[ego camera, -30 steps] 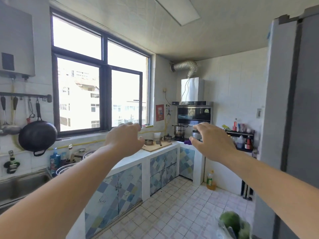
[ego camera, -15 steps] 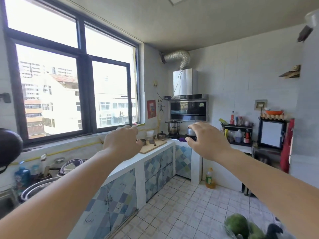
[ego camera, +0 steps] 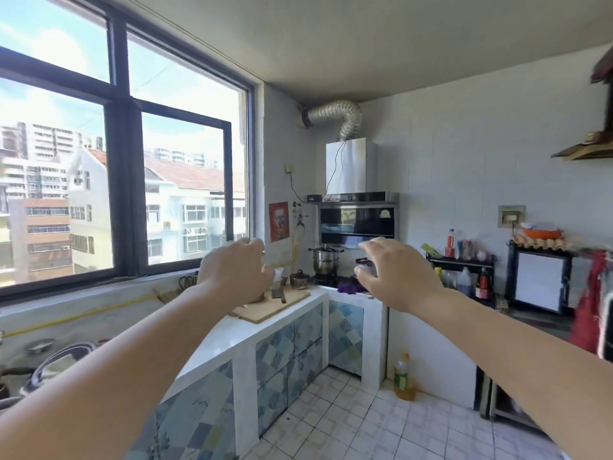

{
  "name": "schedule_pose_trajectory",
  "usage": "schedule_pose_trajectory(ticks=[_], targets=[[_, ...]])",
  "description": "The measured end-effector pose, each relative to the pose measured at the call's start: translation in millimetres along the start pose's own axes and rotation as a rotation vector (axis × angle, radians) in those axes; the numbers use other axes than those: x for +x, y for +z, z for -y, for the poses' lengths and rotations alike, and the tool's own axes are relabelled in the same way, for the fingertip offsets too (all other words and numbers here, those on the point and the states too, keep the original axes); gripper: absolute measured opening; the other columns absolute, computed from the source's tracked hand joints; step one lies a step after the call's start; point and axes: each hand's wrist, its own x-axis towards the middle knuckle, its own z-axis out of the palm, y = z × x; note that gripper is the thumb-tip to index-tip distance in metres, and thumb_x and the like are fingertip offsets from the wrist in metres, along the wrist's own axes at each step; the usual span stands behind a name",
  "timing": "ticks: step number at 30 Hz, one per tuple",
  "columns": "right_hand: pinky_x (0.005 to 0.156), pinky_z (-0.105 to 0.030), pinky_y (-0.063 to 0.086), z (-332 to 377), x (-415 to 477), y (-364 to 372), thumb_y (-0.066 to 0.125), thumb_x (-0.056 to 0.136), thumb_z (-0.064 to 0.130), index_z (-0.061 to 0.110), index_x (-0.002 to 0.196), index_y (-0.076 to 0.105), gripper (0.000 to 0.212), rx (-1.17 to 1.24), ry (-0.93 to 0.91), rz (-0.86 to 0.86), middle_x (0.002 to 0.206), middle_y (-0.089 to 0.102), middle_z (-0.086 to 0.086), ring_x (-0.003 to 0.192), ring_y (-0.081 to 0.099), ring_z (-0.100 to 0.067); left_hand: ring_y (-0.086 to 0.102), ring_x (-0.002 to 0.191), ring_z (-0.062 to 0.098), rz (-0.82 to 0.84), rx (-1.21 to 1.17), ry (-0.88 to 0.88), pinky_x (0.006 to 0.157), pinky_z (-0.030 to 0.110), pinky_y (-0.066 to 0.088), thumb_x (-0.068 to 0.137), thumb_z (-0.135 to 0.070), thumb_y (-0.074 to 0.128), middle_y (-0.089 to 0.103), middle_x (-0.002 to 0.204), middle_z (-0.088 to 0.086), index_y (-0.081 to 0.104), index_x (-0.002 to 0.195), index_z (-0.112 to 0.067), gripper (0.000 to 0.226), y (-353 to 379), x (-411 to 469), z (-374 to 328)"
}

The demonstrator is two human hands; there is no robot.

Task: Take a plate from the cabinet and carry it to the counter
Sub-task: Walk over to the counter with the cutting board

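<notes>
Both my arms are stretched out in front of me at chest height. My left hand (ego camera: 237, 268) is empty with its fingers curled loosely downward. My right hand (ego camera: 396, 272) is also empty, fingers spread and bent. Below and behind the hands runs the white counter (ego camera: 219, 340) on blue tiled cabinet doors (ego camera: 288, 353) along the window wall. A small black cabinet with a white door (ego camera: 540, 280) stands at the right. No plate is visible.
A wooden cutting board (ego camera: 272, 307) with a cleaver lies on the counter. A steel pot (ego camera: 325, 260) sits on the stove under the range hood (ego camera: 356, 217). A bottle rack (ego camera: 461, 270) stands on the right, an oil bottle (ego camera: 403, 376) on the tiled floor, pans (ego camera: 56, 360) at lower left.
The view has moved forward and turned right along the kitchen; the hanging wok and sink left the frame. Both hands stay raised and empty in the same pose.
</notes>
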Motion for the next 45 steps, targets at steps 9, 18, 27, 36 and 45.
schedule_pose_trajectory(ticks=[9, 18, 27, 36, 45], targets=[[0.107, -0.035, 0.033, -76.2, 75.5, 75.1, 0.044, 0.09, 0.038, 0.011, 0.136, 0.043, 0.053, -0.015, 0.038, 0.019, 0.137, 0.052, -0.005, 0.128, 0.043, -0.021, 0.059, 0.08, 0.02, -0.008, -0.067, 0.09, 0.05, 0.028, 0.04, 0.086, -0.039, 0.043, 0.062, 0.105, 0.0, 0.052, 0.115, -0.018, 0.037, 107.5, 106.9, -35.8], [0.102, -0.037, 0.039, -160.9, 171.1, 163.1, 0.043, 0.091, 0.037, 0.013, 0.137, 0.041, 0.052, -0.063, 0.13, 0.037, 0.139, 0.049, -0.004, 0.127, 0.044, -0.022, 0.063, 0.083, 0.022, -0.032, -0.119, 0.197, 0.059, 0.033, 0.053, 0.087, -0.041, 0.043, 0.064, 0.107, 0.003, 0.053, 0.116, -0.016, 0.04, 227.4, 234.7, -68.3], [0.091, -0.036, 0.043, -231.6, 276.0, 250.5, 0.041, 0.09, 0.04, 0.016, 0.131, 0.046, 0.048, -0.071, 0.21, 0.012, 0.13, 0.055, -0.002, 0.12, 0.048, -0.021, 0.06, 0.084, 0.024, -0.029, -0.144, 0.274, 0.061, 0.033, 0.048, 0.087, -0.037, 0.042, 0.061, 0.101, 0.002, 0.052, 0.109, -0.017, 0.031, 339.2, 363.6, -95.4], [0.104, -0.039, 0.037, -326.4, 332.0, 321.9, 0.041, 0.09, 0.044, 0.013, 0.135, 0.043, 0.055, -0.126, 0.251, 0.089, 0.143, 0.047, -0.004, 0.131, 0.04, -0.023, 0.058, 0.09, 0.024, 0.0, -0.15, 0.321, 0.063, 0.033, 0.042, 0.086, -0.038, 0.043, 0.061, 0.103, 0.002, 0.053, 0.109, -0.017, 0.032, 436.0, 445.8, -149.3], [0.097, -0.038, 0.04, -448.8, 396.9, 367.8, 0.041, 0.09, 0.043, 0.013, 0.132, 0.044, 0.051, -0.137, 0.204, 0.102, 0.137, 0.05, -0.003, 0.125, 0.044, -0.023, 0.057, 0.098, 0.025, 0.015, -0.143, 0.276, 0.069, 0.034, 0.045, 0.086, -0.037, 0.043, 0.06, 0.112, 0.002, 0.051, 0.118, -0.017, 0.039, 511.0, 534.7, -230.4]])
